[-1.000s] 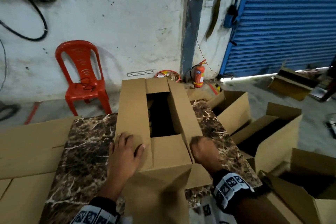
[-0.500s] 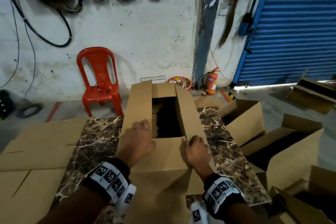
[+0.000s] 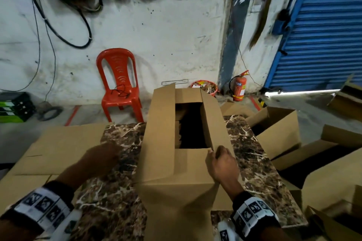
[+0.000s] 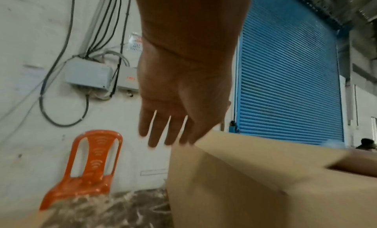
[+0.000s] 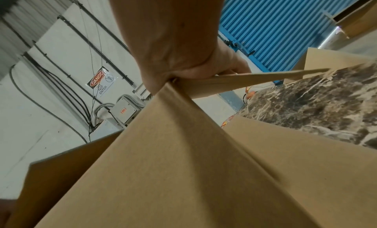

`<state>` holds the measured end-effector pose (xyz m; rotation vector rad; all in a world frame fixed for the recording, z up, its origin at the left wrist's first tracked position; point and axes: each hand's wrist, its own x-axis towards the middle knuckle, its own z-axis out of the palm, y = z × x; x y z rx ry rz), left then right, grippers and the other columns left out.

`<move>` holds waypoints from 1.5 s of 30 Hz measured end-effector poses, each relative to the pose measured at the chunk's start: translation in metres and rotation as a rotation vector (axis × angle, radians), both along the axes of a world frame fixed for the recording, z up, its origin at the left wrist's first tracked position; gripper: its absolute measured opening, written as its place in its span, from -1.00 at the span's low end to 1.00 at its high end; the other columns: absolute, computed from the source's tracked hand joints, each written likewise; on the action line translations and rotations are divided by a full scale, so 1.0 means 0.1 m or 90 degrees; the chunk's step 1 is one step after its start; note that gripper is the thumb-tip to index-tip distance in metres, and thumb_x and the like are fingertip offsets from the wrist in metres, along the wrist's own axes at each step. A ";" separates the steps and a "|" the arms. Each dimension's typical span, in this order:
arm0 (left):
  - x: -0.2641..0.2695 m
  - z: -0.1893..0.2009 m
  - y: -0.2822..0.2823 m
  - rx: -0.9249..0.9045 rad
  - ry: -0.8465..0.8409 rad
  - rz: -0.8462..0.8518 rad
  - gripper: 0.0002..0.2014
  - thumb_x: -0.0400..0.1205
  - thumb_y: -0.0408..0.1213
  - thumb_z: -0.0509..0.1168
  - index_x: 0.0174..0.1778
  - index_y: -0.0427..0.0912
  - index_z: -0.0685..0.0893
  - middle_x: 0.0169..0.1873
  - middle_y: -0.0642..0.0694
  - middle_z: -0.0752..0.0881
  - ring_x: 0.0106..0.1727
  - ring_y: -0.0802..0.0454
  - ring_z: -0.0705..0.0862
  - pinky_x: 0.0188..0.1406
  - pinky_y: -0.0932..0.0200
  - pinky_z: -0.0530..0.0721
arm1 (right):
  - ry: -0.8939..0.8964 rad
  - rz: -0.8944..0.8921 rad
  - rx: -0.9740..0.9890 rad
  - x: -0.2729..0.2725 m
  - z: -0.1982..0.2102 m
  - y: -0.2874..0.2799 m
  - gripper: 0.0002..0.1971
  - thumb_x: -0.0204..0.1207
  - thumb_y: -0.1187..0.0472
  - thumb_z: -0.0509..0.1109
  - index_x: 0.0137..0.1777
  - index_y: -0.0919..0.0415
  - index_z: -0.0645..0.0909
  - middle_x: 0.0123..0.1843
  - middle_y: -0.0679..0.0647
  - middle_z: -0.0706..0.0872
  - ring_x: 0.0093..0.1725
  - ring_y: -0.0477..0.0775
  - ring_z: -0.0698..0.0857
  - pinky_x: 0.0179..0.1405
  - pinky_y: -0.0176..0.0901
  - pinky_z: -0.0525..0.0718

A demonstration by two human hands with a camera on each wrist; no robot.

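Pinched the right flap (image 3: 215, 123) of the cardboard box (image 3: 176, 164), upright on the marble desk (image 3: 252, 162), with the right hand (image 3: 221, 164), fingers curled over its edge. Held the left hand (image 3: 101, 155) released, fingers straight, just left of the box, above the desk.

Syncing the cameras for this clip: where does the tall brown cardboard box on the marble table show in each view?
Head: tall brown cardboard box at centre, right hand gripping its flap.
Left wrist: lower right, below the left hand.
Right wrist: fills the lower half.
Shared landmark: blue roller shutter, in all three.
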<state>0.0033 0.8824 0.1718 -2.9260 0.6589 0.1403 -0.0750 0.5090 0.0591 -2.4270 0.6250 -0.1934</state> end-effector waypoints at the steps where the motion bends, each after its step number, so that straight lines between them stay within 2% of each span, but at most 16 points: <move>1: -0.08 -0.09 -0.06 -0.103 -0.026 -0.008 -0.58 0.58 -0.05 0.24 0.33 -0.08 0.66 0.08 -0.22 0.80 0.03 -0.18 0.79 -0.12 0.05 0.73 | -0.007 -0.001 -0.023 0.00 0.02 0.00 -0.69 0.64 -0.20 0.12 0.15 0.00 0.45 0.16 0.08 0.60 0.18 0.30 0.63 0.09 0.22 0.67; 3: -0.19 -0.10 -0.34 -0.269 -0.102 -0.116 -0.57 0.58 -0.06 0.12 0.18 -0.20 0.74 0.02 -0.25 0.80 0.01 -0.18 0.75 -0.11 0.09 0.70 | -0.001 0.019 -0.094 0.01 0.05 0.03 -0.65 0.68 -0.05 0.17 0.42 -0.01 0.40 0.35 0.08 0.54 0.32 0.28 0.56 0.17 0.23 0.65; 5: -0.20 -0.08 -0.70 -0.349 -0.145 -0.262 -0.59 0.62 -0.15 0.11 0.24 -0.23 0.72 0.21 -0.21 0.74 0.27 -0.08 0.64 0.28 0.04 0.59 | 0.020 0.086 -0.161 0.03 0.10 0.07 -0.50 0.68 0.12 0.18 0.62 -0.01 0.29 0.61 0.06 0.35 0.54 0.26 0.38 0.30 0.28 0.60; 9: -0.06 -0.09 -1.47 -0.216 0.015 -0.395 -0.61 0.71 -0.24 0.07 0.45 -0.08 0.59 0.47 -0.02 0.57 0.64 0.01 0.30 0.65 -0.01 0.21 | 0.062 0.187 -0.296 0.06 0.23 0.16 -0.43 0.63 0.14 0.25 0.65 -0.07 0.32 0.73 0.02 0.18 0.65 0.23 0.24 0.40 0.22 0.48; 11: -0.01 -0.11 -1.67 -0.121 0.075 -0.414 -0.64 0.69 -0.27 0.09 0.36 -0.04 0.62 0.33 -0.03 0.68 0.51 -0.03 0.49 0.60 -0.07 0.31 | 0.107 0.202 -0.316 0.06 0.26 0.18 -0.44 0.66 0.14 0.21 0.67 -0.10 0.27 0.75 0.01 0.08 0.67 0.23 0.18 0.46 0.24 0.42; 13: 0.02 -0.06 -1.71 -0.061 0.111 -0.393 -0.75 0.65 -0.25 0.11 0.12 -0.06 0.68 -0.03 -0.09 0.75 0.08 -0.12 0.70 0.13 -0.04 0.62 | 0.137 0.201 -0.318 0.08 0.28 0.17 -0.44 0.68 0.15 0.18 0.68 -0.08 0.25 0.77 -0.01 -0.01 0.69 0.21 0.11 0.50 0.26 0.40; 16: 0.06 0.11 -1.71 0.001 0.119 -0.371 -0.81 0.62 -0.23 0.14 -0.06 -0.08 0.67 -0.21 -0.13 0.71 -0.18 -0.14 0.69 -0.31 0.06 0.53 | 0.151 0.192 -0.294 0.08 0.28 0.17 -0.46 0.69 0.13 0.12 0.68 -0.03 0.25 0.78 -0.03 -0.06 0.70 0.18 0.06 0.51 0.28 0.40; 20: 0.15 0.51 -1.63 0.049 0.056 -0.296 -0.76 0.66 -0.13 0.19 0.05 -0.14 0.70 -0.02 -0.20 0.74 -0.05 -0.20 0.71 -0.22 0.01 0.62 | 0.140 0.171 -0.258 0.07 0.32 0.26 -0.43 0.70 -0.25 -0.04 0.66 -0.10 0.27 0.76 0.06 0.01 0.66 0.25 0.12 0.47 0.34 0.39; 26: 0.35 0.69 -0.89 0.146 0.256 -0.074 -0.40 0.72 0.12 0.15 0.60 -0.16 0.35 0.54 -0.17 0.45 0.47 -0.14 0.48 0.41 -0.03 0.44 | 0.158 0.182 -0.274 0.08 0.32 0.32 -0.34 0.65 -0.39 -0.22 0.59 -0.21 0.39 0.76 0.14 -0.03 0.63 0.37 0.11 0.43 0.43 0.34; 29: 0.36 0.28 -0.51 0.045 0.354 -0.047 -0.26 0.70 0.25 0.04 0.68 -0.17 0.19 0.66 -0.16 0.25 0.66 -0.14 0.23 0.59 0.02 0.19 | 0.150 0.182 -0.264 0.06 0.32 0.32 -0.34 0.66 -0.38 -0.19 0.41 -0.13 0.59 0.75 0.13 -0.02 0.62 0.36 0.11 0.43 0.46 0.34; 31: 0.31 -0.12 -0.34 -0.101 0.411 -0.053 -0.21 0.64 0.34 0.00 0.60 -0.22 0.31 0.55 -0.26 0.37 0.62 -0.17 0.27 0.58 0.04 0.21 | 0.138 0.174 -0.237 0.05 0.36 0.34 -0.36 0.66 -0.37 -0.14 0.38 -0.08 0.60 0.75 0.16 -0.02 0.64 0.37 0.09 0.44 0.49 0.30; 36: 0.03 -0.70 -0.38 -0.685 0.370 0.099 -0.60 0.82 -0.22 0.00 0.58 -0.20 0.34 0.40 -0.10 0.39 0.53 -0.02 0.32 0.45 0.20 0.25 | -0.145 0.089 -0.105 0.01 0.42 0.37 -0.62 0.72 -0.12 0.16 0.29 0.06 0.67 0.66 0.18 0.30 0.58 0.21 0.33 0.51 0.30 0.42; 38: -0.03 -0.67 -0.38 -0.855 0.402 0.212 -0.67 0.82 -0.24 -0.05 0.41 -0.15 0.51 0.23 -0.06 0.52 0.30 -0.01 0.49 0.25 0.07 0.46 | -0.330 0.056 0.062 -0.04 0.49 0.41 -0.72 0.74 0.05 0.22 0.21 0.17 0.69 0.35 0.23 0.65 0.26 0.07 0.65 0.25 0.28 0.67; 41: -0.04 -0.58 -0.29 -0.901 0.450 0.264 -0.66 0.82 -0.21 -0.05 0.33 -0.16 0.59 0.17 -0.11 0.65 0.20 0.05 0.59 0.18 0.06 0.50 | -0.438 -0.016 0.406 -0.12 0.68 0.50 -0.82 0.76 0.18 0.18 0.25 0.11 0.58 -0.03 0.25 0.79 -0.25 0.17 0.77 -0.37 -0.06 0.74; 43: 0.00 -0.59 -0.23 -0.851 0.442 0.202 -0.63 0.81 -0.33 -0.03 0.43 -0.34 0.54 0.39 -0.38 0.57 0.48 -0.19 0.47 0.51 -0.08 0.33 | -0.374 -0.035 0.400 -0.12 0.70 0.51 -0.84 0.73 0.21 0.23 0.17 -0.02 0.61 -0.02 0.21 0.80 -0.22 0.20 0.76 -0.30 -0.05 0.70; 45: 0.04 -0.64 -0.22 -0.787 0.409 0.146 -0.69 0.81 -0.33 0.02 0.35 -0.26 0.58 0.44 -0.33 0.53 0.55 -0.19 0.42 0.59 -0.04 0.25 | -0.250 0.056 0.193 -0.08 0.64 0.43 -0.82 0.68 0.25 0.30 0.15 0.04 0.70 0.10 0.18 0.80 0.04 0.21 0.76 0.05 0.11 0.70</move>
